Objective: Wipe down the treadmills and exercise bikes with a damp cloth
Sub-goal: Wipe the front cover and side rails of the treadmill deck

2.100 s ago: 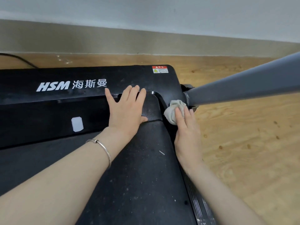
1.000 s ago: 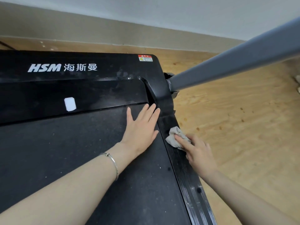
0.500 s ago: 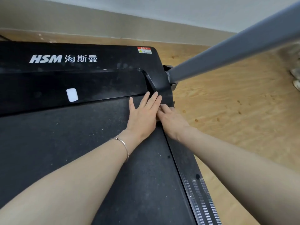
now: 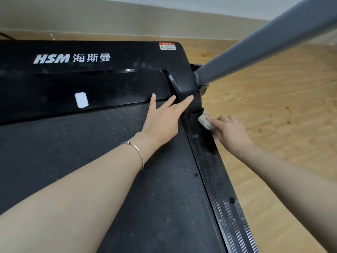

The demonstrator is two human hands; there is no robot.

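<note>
Left hand (image 4: 162, 121) flat, fingers spread, holding nothing, braced on belt (image 4: 91, 152). Right hand (image 4: 231, 132) grips wadded cloth (image 4: 205, 121), forefinger pressing it onto side rail (image 4: 218, 179) below grey post (image 4: 264, 39). Half a second ago it sat against left hand, cloth hidden; now back out, so rail wiping probably continues. Rail glossy, ribbed, dusty; belt matt, gritty.

1 treadmill (image 4: 54, 143), 1 cloth (image 4: 205, 121), 2 hands (image 4: 162, 121) (image 4: 230, 134), 1 bracelet (image 4: 141, 157), 1 grey post (image 4: 264, 42), 1 warning sticker (image 4: 167, 46), 1 white tag (image 4: 81, 100)
</note>
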